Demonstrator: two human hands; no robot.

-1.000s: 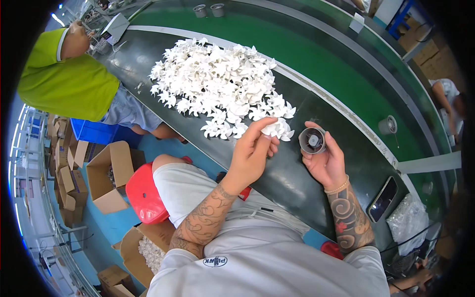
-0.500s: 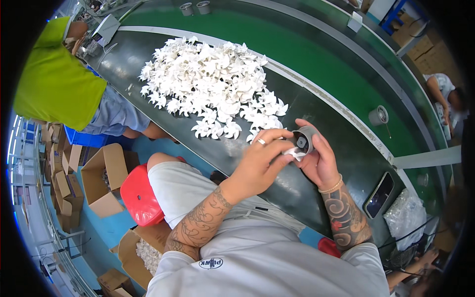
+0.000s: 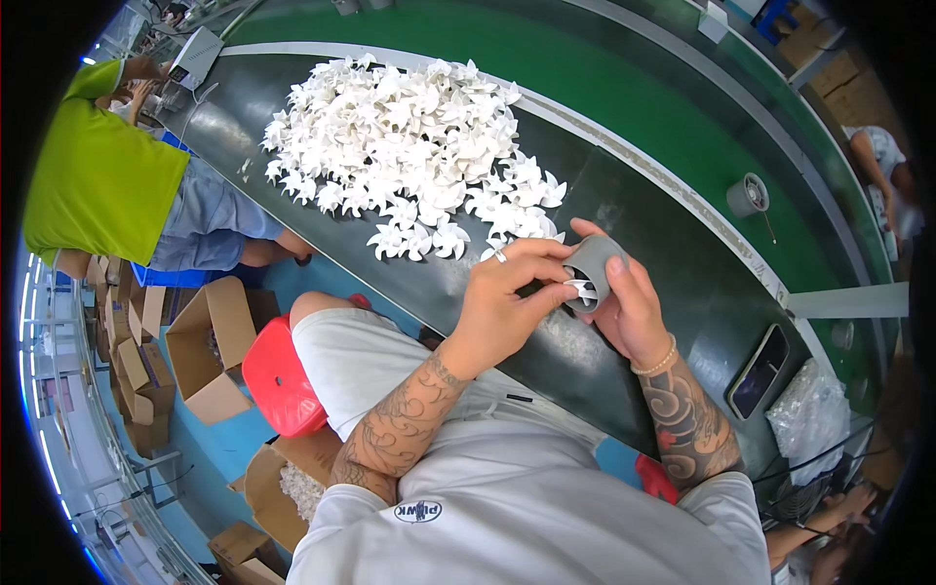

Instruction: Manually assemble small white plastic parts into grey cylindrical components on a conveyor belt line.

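My right hand is wrapped round a grey cylindrical housing, whose open end is tilted toward my left hand. Between thumb and fingertips, my left hand pinches a small white fan impeller that sits partly inside the housing's mouth. How deep it goes is hidden by the rim and my fingers. Just beyond my hands, a big heap of white impellers with curved pointed blades lies on the dark worktop.
Behind the worktop runs a green conveyor carrying another grey housing with a wire. A phone and a clear plastic bag lie at the right. A person in a lime shirt, a red stool and cardboard boxes are at the left.
The housing has turned so its grey side wall faces up and its mouth points toward my left hand. The white impeller has moved from the rim into the opening.
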